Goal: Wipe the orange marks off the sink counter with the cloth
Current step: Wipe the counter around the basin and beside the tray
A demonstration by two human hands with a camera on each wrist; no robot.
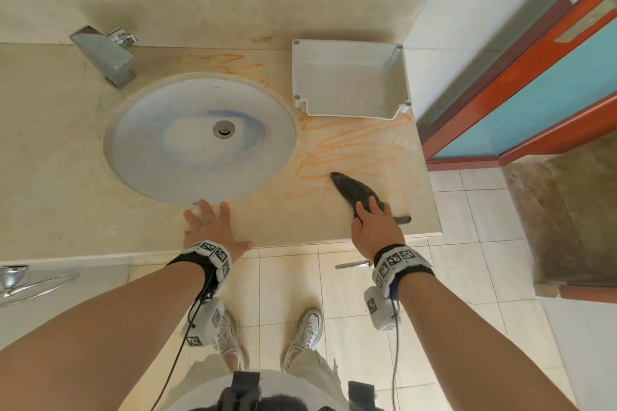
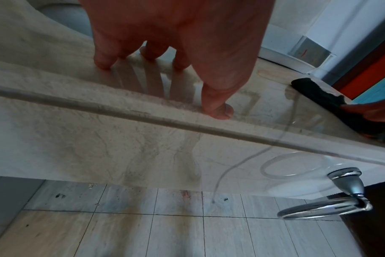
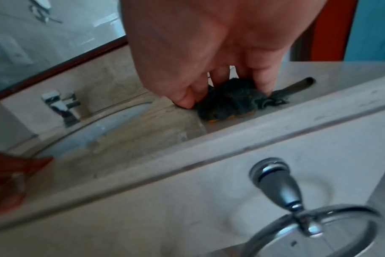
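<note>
Now the wiping is under way on the right part of the surface (image 1: 267, 220), between the basin (image 1: 200, 140) and the right edge. The right hand (image 1: 375, 227) grips the dark cloth (image 1: 355, 190), its fingers (image 3: 263, 81) curled over the bunched near end, while the cloth's pointed far tip lies on the nearest loop of the marks (image 1: 350, 147). The left hand (image 1: 210, 227) lies flat and open on the near edge by the basin, fingers spread, bracing the body. Most of the orange scribble is still plain to see, running from the cloth up to the grey tray (image 1: 347, 77), with a second fainter patch (image 1: 240, 67) far behind the basin, left of the tray. To do this well, I judge the cloth wants spreading flatter under the palm, since a bunched wad touches little of the stone; firm downward pressure and overlapping strokes working from near to far should lift more colour. Orange already shows on the cloth's underside in the right wrist view, so turning to a clean face may avoid smearing. Some lines seem to run up to the tray's near wall, so it may need shifting aside. Keeping the left hand planted helps with leaning in.
</note>
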